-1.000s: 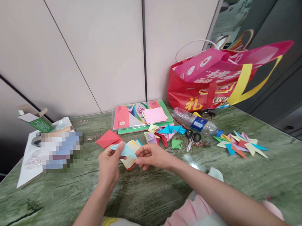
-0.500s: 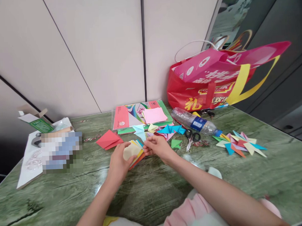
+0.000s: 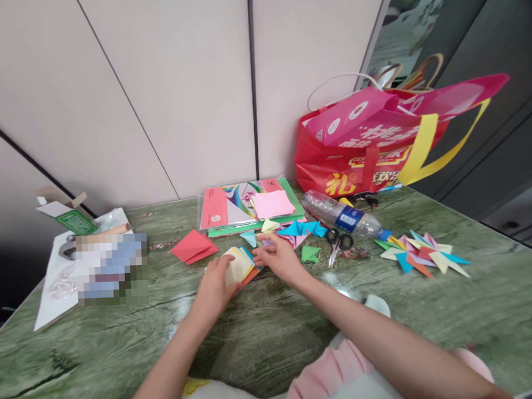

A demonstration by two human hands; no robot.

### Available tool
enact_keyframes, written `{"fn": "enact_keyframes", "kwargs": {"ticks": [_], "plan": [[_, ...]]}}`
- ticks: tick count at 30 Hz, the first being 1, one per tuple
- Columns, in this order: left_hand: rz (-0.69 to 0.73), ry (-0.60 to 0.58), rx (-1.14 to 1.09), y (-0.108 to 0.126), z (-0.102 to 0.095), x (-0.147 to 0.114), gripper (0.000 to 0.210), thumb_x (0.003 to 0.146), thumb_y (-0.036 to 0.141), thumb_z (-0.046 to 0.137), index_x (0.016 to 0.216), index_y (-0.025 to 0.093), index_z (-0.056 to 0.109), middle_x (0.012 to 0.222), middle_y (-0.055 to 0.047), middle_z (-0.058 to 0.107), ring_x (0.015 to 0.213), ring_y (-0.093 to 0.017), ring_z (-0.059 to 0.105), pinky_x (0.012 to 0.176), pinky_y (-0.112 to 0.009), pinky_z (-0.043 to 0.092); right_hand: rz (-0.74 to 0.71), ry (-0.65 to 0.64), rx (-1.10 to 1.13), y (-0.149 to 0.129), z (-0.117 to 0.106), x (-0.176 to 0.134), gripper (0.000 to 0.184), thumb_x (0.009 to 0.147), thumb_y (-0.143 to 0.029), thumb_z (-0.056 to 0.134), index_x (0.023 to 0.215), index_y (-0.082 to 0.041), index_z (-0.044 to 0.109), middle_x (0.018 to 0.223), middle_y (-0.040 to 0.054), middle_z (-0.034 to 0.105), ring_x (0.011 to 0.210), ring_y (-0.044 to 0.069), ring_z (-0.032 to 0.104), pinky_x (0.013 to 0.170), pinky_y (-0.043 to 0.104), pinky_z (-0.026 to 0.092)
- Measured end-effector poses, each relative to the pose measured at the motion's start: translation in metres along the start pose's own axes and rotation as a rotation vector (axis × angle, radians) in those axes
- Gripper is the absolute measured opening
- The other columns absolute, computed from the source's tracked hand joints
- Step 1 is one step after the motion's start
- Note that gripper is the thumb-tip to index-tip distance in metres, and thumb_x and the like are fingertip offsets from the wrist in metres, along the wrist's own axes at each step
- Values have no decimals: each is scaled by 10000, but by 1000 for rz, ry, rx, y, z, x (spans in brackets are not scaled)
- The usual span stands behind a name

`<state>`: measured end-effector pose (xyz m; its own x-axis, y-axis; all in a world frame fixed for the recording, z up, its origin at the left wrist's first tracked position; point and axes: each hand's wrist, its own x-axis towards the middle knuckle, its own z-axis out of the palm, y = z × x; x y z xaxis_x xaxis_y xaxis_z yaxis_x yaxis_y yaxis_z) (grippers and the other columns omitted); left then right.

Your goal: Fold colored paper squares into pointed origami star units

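Note:
A fanned stack of coloured paper squares (image 3: 239, 268), cream on top with yellow, blue and orange edges showing, lies on the table under my left hand (image 3: 214, 284). My left thumb and fingers close around its left side. Beside the stack's upper right corner is my right hand (image 3: 275, 259), its index finger stretched out and apart from the thumb, with nothing visible between them. Just beyond those fingertips lies a light blue folded piece (image 3: 249, 238). A red folded paper (image 3: 194, 247) rests to the left of the stack. Blue folded pieces (image 3: 301, 228) lie past my right hand.
Scissors (image 3: 337, 243), a green folded piece (image 3: 311, 254) and a plastic bottle (image 3: 343, 212) lie right of my hands. Farther right is a many-pointed paper pile (image 3: 424, 253). Paper packs (image 3: 222, 207) and a red bag (image 3: 321, 156) stand behind. A white board (image 3: 54, 291) lies left.
My right fingers have spread and reached slightly forward. The light blue piece now lies lower, beside the fingertips. My left hand has settled farther over the stack.

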<state>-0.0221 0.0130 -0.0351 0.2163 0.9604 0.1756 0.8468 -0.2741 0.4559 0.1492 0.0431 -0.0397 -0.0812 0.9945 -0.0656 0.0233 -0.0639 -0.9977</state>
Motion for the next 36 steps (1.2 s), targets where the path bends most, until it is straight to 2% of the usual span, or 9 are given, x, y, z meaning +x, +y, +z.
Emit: {"fn": "enact_keyframes", "kwargs": {"ticks": [4, 8, 13, 22, 27, 36], "plan": [[-17, -14, -13, 1, -1, 0, 457, 613, 118, 646, 1046, 157, 503, 1037, -106, 600, 971, -249, 555, 843, -376, 432, -172, -52, -482, 3, -3, -4, 109, 716, -146, 532, 754, -158, 633, 712, 37, 676, 638, 159, 633, 631, 266, 486], [-19, -18, -22, 2, -1, 0, 422, 641, 125, 609, 1045, 174, 496, 1061, -98, 598, 987, -247, 553, 849, -380, 425, -204, -69, -680, 3, -3, -8, 118, 743, -193, 543, 720, -173, 656, 704, 38, 685, 643, 155, 623, 630, 256, 453], [-7, -12, -28, 1, -1, 0, 409, 652, 130, 583, 1049, 178, 497, 1063, -89, 601, 987, -246, 555, 844, -376, 423, -193, -55, -697, 4, -2, -6, 99, 704, -168, 586, 781, -177, 648, 730, 31, 687, 674, 149, 621, 636, 242, 443], [-38, -2, -38, 1, -2, 1, 453, 592, 124, 648, 1022, 186, 520, 982, -69, 618, 897, -232, 583, 793, -362, 445, -166, -80, -759, 3, 0, -6, 162, 712, -129, 537, 803, -181, 660, 755, 30, 689, 674, 138, 617, 633, 225, 441], [-53, 7, 14, 2, -1, 2, 581, 510, 63, 705, 1055, 154, 523, 1022, -110, 607, 945, -259, 573, 828, -379, 433, -155, -106, -808, -2, 0, -10, 195, 734, -184, 545, 887, -179, 666, 774, 40, 689, 697, 148, 614, 660, 234, 437], [-66, -62, 80, 1, -3, 2, 627, 546, 81, 711, 1136, 109, 501, 1045, -144, 617, 972, -275, 559, 826, -373, 434, -187, -109, -1035, -12, 1, -16, 223, 792, -265, 516, 951, -254, 672, 930, 61, 624, 854, 187, 582, 742, 272, 407]]}}
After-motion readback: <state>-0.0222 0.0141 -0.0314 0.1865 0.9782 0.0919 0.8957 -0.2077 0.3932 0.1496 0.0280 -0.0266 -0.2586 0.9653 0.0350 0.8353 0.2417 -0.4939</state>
